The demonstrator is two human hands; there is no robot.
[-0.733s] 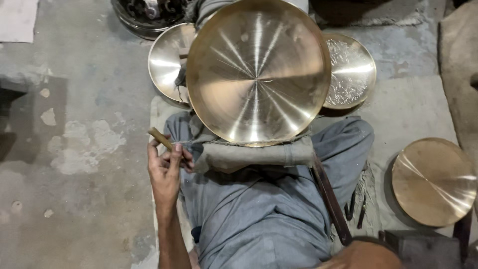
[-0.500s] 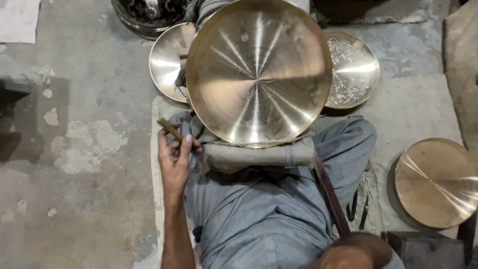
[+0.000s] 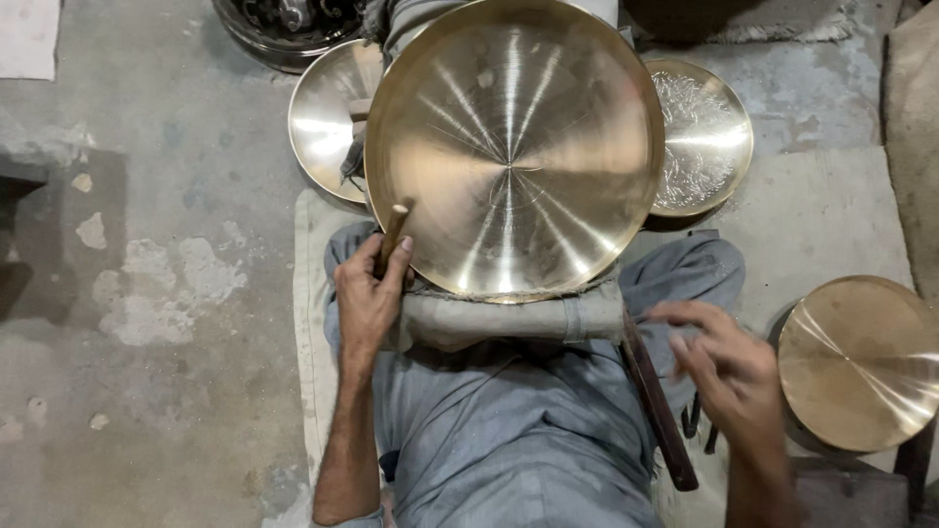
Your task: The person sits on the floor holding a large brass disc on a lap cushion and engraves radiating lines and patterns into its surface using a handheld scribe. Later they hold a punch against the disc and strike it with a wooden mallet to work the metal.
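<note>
Head view, looking down on a seated person's lap, listed largest to smallest

Large brass plate (image 3: pixel 514 147): round, golden, shallow-rimmed, polished, with bright streaks radiating from its centre; propped tilted on the grey-clad knees, lower rim bedded on a cloth pad (image 3: pixel 509 315), apparently so the face stays steady and turned toward the hands. It lies just beyond both hands.

Brass dish on floor (image 3: pixel 861 362): same colour, flat, just right of the right hand, seemingly set within reach.

Two smaller brass plates (image 3: pixel 323 117), (image 3: pixel 704 137): lying behind the large plate, partly hidden, beyond the hands.

Long dark wooden bar (image 3: pixel 657 401): beside the right thigh, under the right hand.

Left hand (image 3: pixel 370 293): clenched around a short wooden stick (image 3: pixel 393 233), its tip touching the large plate's lower-left rim.

Right hand (image 3: pixel 729 367): released, fingers spread, blurred, grasping nothing
</note>
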